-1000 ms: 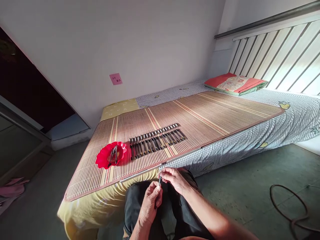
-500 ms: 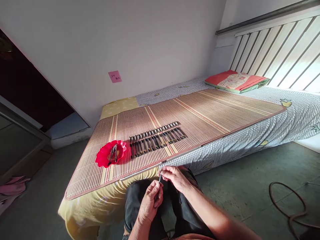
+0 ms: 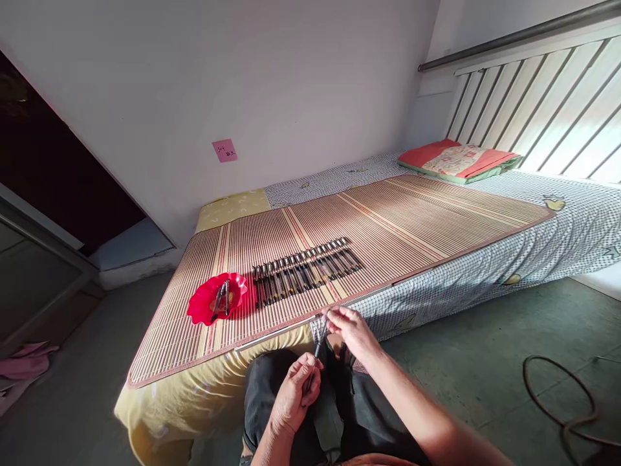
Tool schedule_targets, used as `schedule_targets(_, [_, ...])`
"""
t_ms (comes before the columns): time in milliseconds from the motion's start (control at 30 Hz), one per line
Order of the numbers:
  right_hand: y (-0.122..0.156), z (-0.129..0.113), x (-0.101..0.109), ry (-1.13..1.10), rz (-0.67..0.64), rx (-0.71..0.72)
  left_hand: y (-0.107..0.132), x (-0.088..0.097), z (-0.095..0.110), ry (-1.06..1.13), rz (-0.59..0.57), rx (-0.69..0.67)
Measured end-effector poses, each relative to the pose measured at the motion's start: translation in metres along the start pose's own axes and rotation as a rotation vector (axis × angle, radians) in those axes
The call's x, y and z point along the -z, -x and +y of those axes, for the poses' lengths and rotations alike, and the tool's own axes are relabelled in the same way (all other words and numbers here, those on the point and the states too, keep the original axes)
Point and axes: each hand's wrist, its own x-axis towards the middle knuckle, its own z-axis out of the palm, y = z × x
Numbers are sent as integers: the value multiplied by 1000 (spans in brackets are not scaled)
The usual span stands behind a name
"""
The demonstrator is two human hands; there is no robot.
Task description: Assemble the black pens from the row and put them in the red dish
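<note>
Just in front of the bed's edge, my left hand (image 3: 297, 391) is closed around a dark pen barrel (image 3: 317, 350), whose upper end sticks out past the thumb. Above it, the fingertips of my right hand (image 3: 347, 327) pinch the top of a thin, clear pen refill (image 3: 323, 331) that stands in line with the barrel. Part of the barrel is hidden in my left palm. On the mat lies a neat row of pen parts (image 3: 305, 272), with shiny pieces along the top and dark, slim pieces below. A red scalloped bowl (image 3: 198, 307) left of the row holds a few pens (image 3: 221, 301).
The slatted bamboo mat (image 3: 417, 213) covers much of the bed. A folded red quilt (image 3: 456, 158) lies at the far right, by a white slatted headboard (image 3: 538, 97). A brown cable (image 3: 557, 372) loops on the floor. A pink note (image 3: 224, 150) is on the wall.
My right hand has moved up and right, away from my left hand. A thin refill now shows between them. My left hand keeps its hold on the barrel.
</note>
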Motion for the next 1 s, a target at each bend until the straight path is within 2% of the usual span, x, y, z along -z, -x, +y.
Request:
schedule_targets(100, [-15,-21,19,-57,131,75,0,1,-2,-22,-24,-7])
schedule_targets(233, [-14,-35,32,-78,172,99,-2,1,-3,-13,22,-48])
schedule_targets(400, [14,-17,12,-44,65,-16,-4,0,-3,-19,54,-62])
schedule_targets(533, [22,-3,-1,-14,44,-31,-2,3,-4,-34,54,-35])
schedule_targets(833, [18,3,2,44,54,-30,-2,3,-3,-37,40,-38])
schedule_targets(1000, [22,-4,1,-33,-56,-124,-2,6,-6,-7,9,-31])
